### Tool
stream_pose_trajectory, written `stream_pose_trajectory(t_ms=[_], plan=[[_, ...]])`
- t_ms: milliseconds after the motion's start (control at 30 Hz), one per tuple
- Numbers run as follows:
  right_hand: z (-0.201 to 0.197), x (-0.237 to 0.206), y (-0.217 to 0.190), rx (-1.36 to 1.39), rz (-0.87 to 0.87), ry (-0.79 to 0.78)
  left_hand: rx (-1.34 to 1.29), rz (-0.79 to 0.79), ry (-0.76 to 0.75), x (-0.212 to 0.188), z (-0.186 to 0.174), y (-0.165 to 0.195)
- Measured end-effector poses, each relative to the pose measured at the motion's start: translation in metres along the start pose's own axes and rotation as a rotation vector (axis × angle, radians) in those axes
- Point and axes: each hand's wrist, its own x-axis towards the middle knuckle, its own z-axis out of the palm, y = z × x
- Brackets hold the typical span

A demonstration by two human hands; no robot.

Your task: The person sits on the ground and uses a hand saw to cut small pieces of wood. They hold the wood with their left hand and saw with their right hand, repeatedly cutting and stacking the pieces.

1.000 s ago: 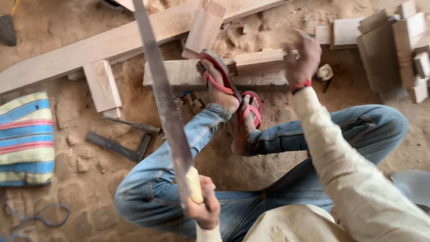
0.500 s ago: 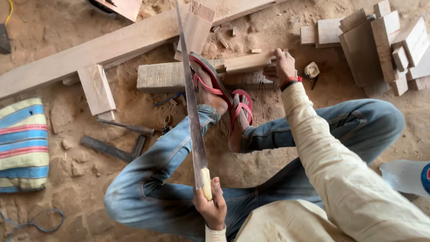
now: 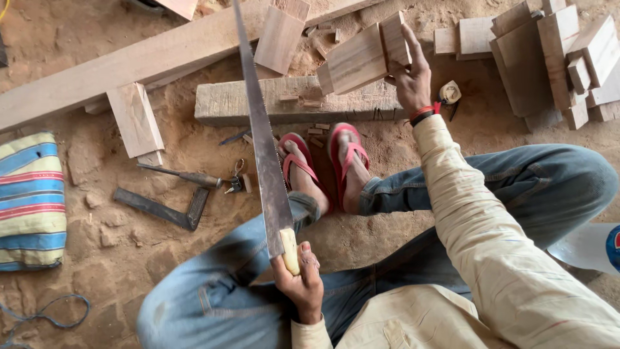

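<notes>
Fingers of the left hand (image 3: 300,274) wrap the pale handle of a long, toothed handsaw (image 3: 261,136), its grey blade angled up over the sandy floor. Farther off, the right hand (image 3: 413,81) clasps a light, squared wooden block (image 3: 358,58) above a weathered beam (image 3: 258,103).

Sandy ground (image 3: 97,252), timber beam (image 3: 284,103), offcuts (image 3: 132,119)
</notes>
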Motion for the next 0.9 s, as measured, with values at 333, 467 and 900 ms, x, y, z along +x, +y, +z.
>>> stream_pose_trajectory(t_ms=[333, 467, 900], plan=[[0.011, 0.015, -0.006, -0.071, 0.021, -0.076, 0.006, -0.049, 0.009, 0.010, 0.000, -0.007], [0.063, 0.034, -0.033, 0.047, 0.297, -0.134, 0.069, 0.018, -0.007, 0.012, 0.000, -0.005], [0.129, 0.041, -0.108, -0.566, -0.355, -0.666, -0.154, 0.040, 0.246, 0.012, -0.003, 0.006]])
